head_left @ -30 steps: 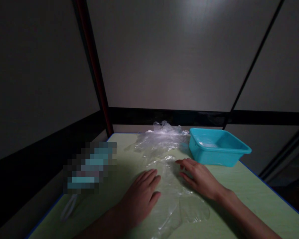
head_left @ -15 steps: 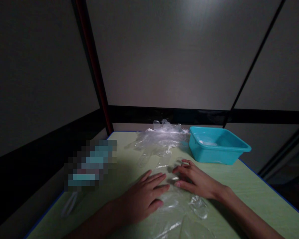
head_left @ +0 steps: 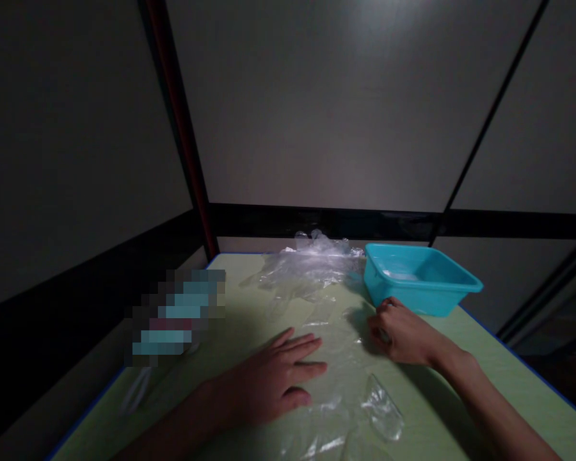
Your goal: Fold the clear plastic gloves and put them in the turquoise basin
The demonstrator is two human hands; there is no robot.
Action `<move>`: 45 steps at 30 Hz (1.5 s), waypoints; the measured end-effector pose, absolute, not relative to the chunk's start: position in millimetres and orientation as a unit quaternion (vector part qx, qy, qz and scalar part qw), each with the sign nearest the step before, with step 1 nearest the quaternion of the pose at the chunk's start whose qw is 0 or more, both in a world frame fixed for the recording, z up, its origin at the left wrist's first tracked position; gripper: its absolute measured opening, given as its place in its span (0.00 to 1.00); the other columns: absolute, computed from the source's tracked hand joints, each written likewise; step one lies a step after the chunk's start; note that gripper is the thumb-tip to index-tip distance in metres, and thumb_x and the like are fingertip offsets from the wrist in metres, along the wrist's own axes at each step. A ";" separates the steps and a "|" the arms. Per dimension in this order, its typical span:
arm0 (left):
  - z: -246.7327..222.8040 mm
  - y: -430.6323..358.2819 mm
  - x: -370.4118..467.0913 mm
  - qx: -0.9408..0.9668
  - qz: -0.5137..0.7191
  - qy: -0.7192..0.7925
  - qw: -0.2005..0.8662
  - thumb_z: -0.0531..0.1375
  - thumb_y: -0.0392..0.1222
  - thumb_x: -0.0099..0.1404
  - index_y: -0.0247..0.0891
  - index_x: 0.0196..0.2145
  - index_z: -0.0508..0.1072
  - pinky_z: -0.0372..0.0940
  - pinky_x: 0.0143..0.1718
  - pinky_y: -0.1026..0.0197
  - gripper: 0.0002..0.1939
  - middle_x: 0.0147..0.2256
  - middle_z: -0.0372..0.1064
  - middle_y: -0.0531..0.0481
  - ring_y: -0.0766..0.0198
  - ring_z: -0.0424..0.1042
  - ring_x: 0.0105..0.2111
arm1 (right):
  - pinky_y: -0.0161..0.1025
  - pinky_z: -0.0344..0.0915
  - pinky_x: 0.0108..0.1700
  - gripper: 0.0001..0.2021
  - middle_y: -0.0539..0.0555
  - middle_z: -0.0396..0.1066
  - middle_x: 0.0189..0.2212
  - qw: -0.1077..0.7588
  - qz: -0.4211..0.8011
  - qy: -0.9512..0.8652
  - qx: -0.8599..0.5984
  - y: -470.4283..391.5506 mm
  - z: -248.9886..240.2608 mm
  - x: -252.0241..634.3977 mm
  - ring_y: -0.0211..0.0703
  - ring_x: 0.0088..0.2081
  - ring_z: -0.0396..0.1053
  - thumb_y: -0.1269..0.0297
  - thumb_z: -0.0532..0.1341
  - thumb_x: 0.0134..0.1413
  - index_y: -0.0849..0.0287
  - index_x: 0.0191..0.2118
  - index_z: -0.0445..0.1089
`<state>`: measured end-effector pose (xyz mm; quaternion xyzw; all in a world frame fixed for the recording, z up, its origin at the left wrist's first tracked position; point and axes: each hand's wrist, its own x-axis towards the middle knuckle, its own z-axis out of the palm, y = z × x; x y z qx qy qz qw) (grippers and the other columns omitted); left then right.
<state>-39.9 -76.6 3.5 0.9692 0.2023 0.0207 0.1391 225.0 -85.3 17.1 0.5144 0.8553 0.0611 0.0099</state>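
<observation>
A clear disposable plastic glove (head_left: 338, 342) lies spread on the pale green table. Stretched flat over its left part is my left hand (head_left: 288, 374), open with the fingers apart. At the glove's right side my right hand (head_left: 398, 333) is closed, its fingers curled and pinching the edge of the film; the fingertips are partly hidden. More clear plastic (head_left: 384, 410), crumpled and shiny, lies nearer to me below the right hand. Beyond both hands, a loose heap of clear plastic gloves (head_left: 312, 262) rests at the far edge of the table.
A turquoise plastic basin (head_left: 417, 298) stands at the back right, just past my right hand, with something whitish inside. On the left lies a blurred-out object (head_left: 177, 314) with a pale strap (head_left: 137, 390). Panelled walls (head_left: 317, 128) rise behind the table (head_left: 240, 320).
My right hand has moved right, toward the basin, and its spread fingers have curled shut. The left hand has stayed nearly in place. The crumpled plastic below the right hand has shifted slightly.
</observation>
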 end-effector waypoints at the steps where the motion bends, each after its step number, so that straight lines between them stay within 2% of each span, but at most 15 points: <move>1: 4.3 -76.8 -40.3 0.970 0.021 0.199 0.141 0.52 0.46 0.62 0.46 0.55 0.55 0.39 0.57 0.49 0.23 0.59 0.42 0.48 0.59 0.42 0.58 | 0.39 0.53 0.36 0.08 0.54 0.67 0.19 0.011 0.076 0.851 0.520 -84.9 17.6 225.5 0.41 0.25 0.64 0.74 0.53 0.42 0.60 0.20 0.67; 6: 5.9 -79.9 -39.8 0.969 0.045 0.188 0.153 0.52 0.46 0.61 0.45 0.53 0.59 0.40 0.57 0.48 0.22 0.58 0.46 0.48 0.58 0.45 0.58 | 0.42 0.54 0.38 0.10 0.57 0.68 0.21 0.001 0.131 0.834 0.536 -82.4 18.1 224.8 0.45 0.27 0.66 0.70 0.51 0.50 0.61 0.25 0.68; 9: 2.2 -83.7 -35.5 0.963 0.087 0.199 0.157 0.53 0.44 0.61 0.43 0.49 0.63 0.42 0.57 0.49 0.18 0.56 0.52 0.49 0.59 0.49 0.56 | 0.41 0.56 0.38 0.10 0.56 0.68 0.23 -0.061 0.102 0.835 0.537 -83.7 15.7 216.0 0.45 0.29 0.66 0.70 0.49 0.53 0.61 0.28 0.67; 11: -3.3 -85.9 -31.1 0.950 0.128 0.242 0.149 0.52 0.41 0.61 0.42 0.50 0.62 0.45 0.57 0.52 0.18 0.55 0.53 0.50 0.61 0.51 0.56 | 0.39 0.59 0.38 0.11 0.57 0.68 0.29 -0.118 0.048 0.847 0.516 -85.7 11.5 205.7 0.44 0.33 0.66 0.73 0.47 0.53 0.62 0.34 0.66; 13: -10.5 -86.8 -26.5 0.932 0.155 0.300 0.134 0.51 0.39 0.61 0.41 0.53 0.57 0.48 0.56 0.54 0.21 0.56 0.52 0.49 0.62 0.51 0.56 | 0.38 0.60 0.42 0.15 0.58 0.67 0.38 -0.161 -0.003 0.862 0.480 -87.0 5.1 194.7 0.43 0.41 0.64 0.75 0.46 0.52 0.63 0.44 0.63; 16: -20.3 -85.3 -21.4 0.917 0.140 0.355 0.115 0.51 0.41 0.61 0.36 0.56 0.52 0.49 0.56 0.55 0.26 0.57 0.48 0.46 0.61 0.48 0.57 | 0.39 0.53 0.53 0.24 0.60 0.57 0.53 -0.167 -0.049 0.882 0.437 -85.4 -6.4 182.6 0.42 0.53 0.55 0.76 0.46 0.50 0.67 0.55 0.53; 19: -24.5 -82.1 -19.5 0.919 0.101 0.366 0.107 0.51 0.43 0.60 0.32 0.57 0.51 0.49 0.56 0.54 0.28 0.58 0.45 0.41 0.59 0.46 0.57 | 0.41 0.46 0.58 0.27 0.61 0.45 0.59 -0.133 -0.070 0.891 0.429 -80.6 -15.9 178.8 0.44 0.59 0.43 0.74 0.46 0.51 0.69 0.58 0.46; 22: -24.6 -78.5 -20.2 0.924 0.090 0.357 0.102 0.50 0.44 0.61 0.31 0.57 0.49 0.47 0.56 0.55 0.29 0.58 0.42 0.40 0.60 0.44 0.58 | 0.45 0.42 0.59 0.26 0.62 0.40 0.59 -0.099 -0.068 0.888 0.445 -76.4 -21.5 180.4 0.46 0.60 0.38 0.68 0.46 0.55 0.71 0.59 0.44; 26: -23.7 -72.9 -24.2 0.936 0.084 0.328 0.093 0.49 0.45 0.62 0.32 0.58 0.45 0.44 0.57 0.55 0.30 0.59 0.39 0.42 0.61 0.40 0.59 | 0.46 0.41 0.59 0.26 0.61 0.38 0.60 -0.094 -0.059 0.881 0.459 -72.9 -25.5 185.7 0.46 0.60 0.37 0.64 0.45 0.57 0.69 0.60 0.42; 41: -21.6 -61.7 -48.2 0.942 0.063 0.317 0.089 0.50 0.45 0.62 0.38 0.59 0.42 0.41 0.57 0.55 0.30 0.60 0.35 0.47 0.62 0.38 0.59 | 0.47 0.42 0.58 0.26 0.59 0.40 0.59 -0.097 -0.042 0.856 0.506 -61.2 -33.4 207.4 0.44 0.59 0.38 0.58 0.40 0.60 0.67 0.60 0.42; 45: -22.4 -61.6 -50.6 0.941 0.074 0.317 0.089 0.50 0.44 0.62 0.39 0.59 0.42 0.42 0.57 0.55 0.30 0.60 0.36 0.47 0.62 0.39 0.59 | 0.47 0.41 0.59 0.27 0.61 0.40 0.59 -0.109 -0.048 0.836 0.535 -57.8 -35.4 212.4 0.46 0.60 0.38 0.55 0.41 0.59 0.68 0.59 0.46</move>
